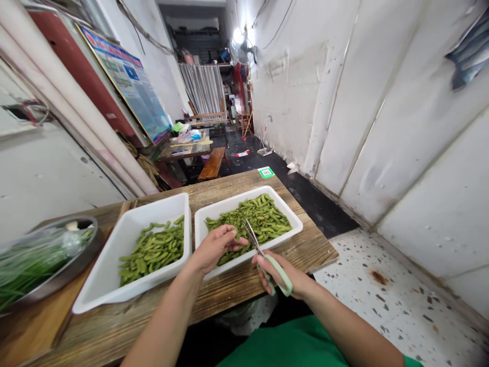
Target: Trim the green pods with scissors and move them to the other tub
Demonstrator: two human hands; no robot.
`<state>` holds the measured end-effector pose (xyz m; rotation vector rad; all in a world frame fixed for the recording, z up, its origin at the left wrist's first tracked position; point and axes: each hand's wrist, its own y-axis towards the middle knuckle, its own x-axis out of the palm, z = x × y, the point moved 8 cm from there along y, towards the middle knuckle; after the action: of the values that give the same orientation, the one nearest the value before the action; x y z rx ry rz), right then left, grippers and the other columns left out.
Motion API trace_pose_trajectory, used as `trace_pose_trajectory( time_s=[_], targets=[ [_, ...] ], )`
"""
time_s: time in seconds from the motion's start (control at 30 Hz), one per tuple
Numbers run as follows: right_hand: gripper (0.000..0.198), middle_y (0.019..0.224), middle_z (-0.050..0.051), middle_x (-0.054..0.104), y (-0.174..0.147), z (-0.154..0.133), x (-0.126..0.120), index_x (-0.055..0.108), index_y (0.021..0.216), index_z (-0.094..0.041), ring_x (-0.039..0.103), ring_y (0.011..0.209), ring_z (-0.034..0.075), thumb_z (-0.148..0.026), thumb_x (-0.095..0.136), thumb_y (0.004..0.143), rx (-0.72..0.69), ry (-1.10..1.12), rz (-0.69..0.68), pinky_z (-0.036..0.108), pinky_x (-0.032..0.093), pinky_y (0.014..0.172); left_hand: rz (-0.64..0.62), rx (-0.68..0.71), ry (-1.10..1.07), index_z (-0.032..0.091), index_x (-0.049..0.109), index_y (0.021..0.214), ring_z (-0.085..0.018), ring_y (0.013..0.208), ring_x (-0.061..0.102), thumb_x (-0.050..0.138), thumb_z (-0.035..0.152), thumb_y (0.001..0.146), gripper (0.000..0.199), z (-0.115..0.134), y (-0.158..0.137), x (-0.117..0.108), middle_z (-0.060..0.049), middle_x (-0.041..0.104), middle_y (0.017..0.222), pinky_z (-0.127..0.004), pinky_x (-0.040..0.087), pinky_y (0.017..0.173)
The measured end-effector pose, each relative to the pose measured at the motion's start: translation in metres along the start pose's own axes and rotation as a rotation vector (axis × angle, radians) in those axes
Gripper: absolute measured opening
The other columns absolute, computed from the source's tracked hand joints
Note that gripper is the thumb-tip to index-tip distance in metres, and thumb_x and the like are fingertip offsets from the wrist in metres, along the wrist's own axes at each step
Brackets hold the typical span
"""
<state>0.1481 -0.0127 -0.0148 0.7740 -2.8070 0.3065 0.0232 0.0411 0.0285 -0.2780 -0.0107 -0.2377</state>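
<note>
Metal scissor blades (255,241), smooth plastic trays (109,255)

Pods (156,250) lay in the left tray (114,244) and the right tray (292,219), side by side on the table (313,250). A bowl (78,263) stood left of both. Behind the right tray lay a card (266,172).

Desk (114,326) was brown wood, grain bold, surface worn. Two white trays stood on it side by side, narrow gap between: left tray (101,275), right tray (297,226). At left end lay flat wooden board (36,334), carrying round metal bowl (78,262); whether left tray overlapped board, unclear. Green-and-white QR sticker (266,172) sat by far edge.
</note>
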Motion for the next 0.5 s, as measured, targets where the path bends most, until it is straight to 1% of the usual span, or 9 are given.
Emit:
trace_pose_trajectory(
  time_s=[0.07, 0.13, 0.2, 0.27, 0.33, 0.4, 0.5],
  targets=[
    [0.049, 0.063, -0.006, 0.044, 0.0, 0.0, 0.002, 0.044, 0.084, -0.018, 0.045, 0.046, 0.005, -0.065, 0.054, 0.073, -0.005, 0.075, -0.037, 0.017, 0.037, 0.04, 0.033, 0.016, -0.063, 0.019, 0.048, 0.083, -0.017, 0.081, 0.063, 0.064, 0.035, 0.071, 0.026, 0.0, 0.001, -0.002, -0.004, 0.068, 0.076, -0.031, 0.045, 0.076],
    [0.049, 0.064, -0.006, 0.044, -0.001, 0.001, 0.002, 0.044, 0.084, -0.018, 0.045, 0.048, 0.006, -0.064, 0.056, 0.072, 0.005, 0.108, -0.045, 0.017, 0.037, 0.041, 0.102, 0.083, -0.065, 0.018, 0.05, 0.083, -0.015, 0.081, 0.061, 0.065, 0.034, 0.07, 0.026, 0.004, 0.002, -0.006, -0.002, 0.066, 0.079, -0.028, 0.046, 0.074],
    [0.05, 0.064, -0.006, 0.044, -0.001, 0.001, 0.001, 0.044, 0.083, -0.018, 0.044, 0.047, 0.006, -0.065, 0.057, 0.071, 0.017, 0.104, -0.03, 0.018, 0.036, 0.041, 0.203, 0.177, -0.046, 0.017, 0.055, 0.083, -0.012, 0.074, 0.059, 0.068, 0.034, 0.067, 0.027, 0.01, 0.001, -0.01, 0.001, 0.063, 0.075, -0.024, 0.044, 0.067],
    [0.05, 0.064, -0.006, 0.044, -0.001, 0.0, 0.001, 0.044, 0.084, -0.018, 0.044, 0.046, 0.006, -0.065, 0.057, 0.07, 0.018, 0.09, -0.019, 0.018, 0.035, 0.041, 0.263, 0.216, -0.067, 0.016, 0.057, 0.083, -0.01, 0.064, 0.056, 0.071, 0.033, 0.063, 0.029, 0.011, -0.001, -0.009, 0.002, 0.06, 0.068, -0.021, 0.042, 0.06],
    [0.051, 0.062, -0.006, 0.043, -0.001, -0.003, 0.002, 0.044, 0.084, -0.018, 0.043, 0.046, 0.006, -0.066, 0.057, 0.07, 0.012, 0.083, -0.015, 0.018, 0.035, 0.041, 0.272, 0.179, -0.135, 0.014, 0.058, 0.081, -0.009, 0.061, 0.056, 0.073, 0.031, 0.06, 0.03, 0.006, -0.002, -0.002, 0.001, 0.062, 0.065, -0.022, 0.043, 0.06],
    [0.051, 0.06, -0.006, 0.042, 0.0, -0.005, 0.003, 0.045, 0.085, -0.018, 0.043, 0.046, 0.006, -0.066, 0.057, 0.07, 0.001, 0.078, -0.015, 0.018, 0.035, 0.04, 0.257, 0.12, -0.184, 0.013, 0.058, 0.079, -0.01, 0.062, 0.058, 0.074, 0.028, 0.059, 0.029, 0.0, -0.004, 0.006, -0.002, 0.065, 0.067, -0.023, 0.045, 0.062],
    [0.049, 0.059, -0.007, 0.041, 0.0, -0.007, 0.004, 0.046, 0.085, -0.018, 0.042, 0.046, 0.006, -0.064, 0.057, 0.071, -0.022, 0.075, -0.023, 0.018, 0.036, 0.04, 0.247, 0.097, -0.183, 0.012, 0.059, 0.076, -0.011, 0.064, 0.06, 0.073, 0.028, 0.06, 0.027, -0.005, -0.005, 0.012, -0.004, 0.067, 0.068, -0.023, 0.045, 0.061]
  ],
)
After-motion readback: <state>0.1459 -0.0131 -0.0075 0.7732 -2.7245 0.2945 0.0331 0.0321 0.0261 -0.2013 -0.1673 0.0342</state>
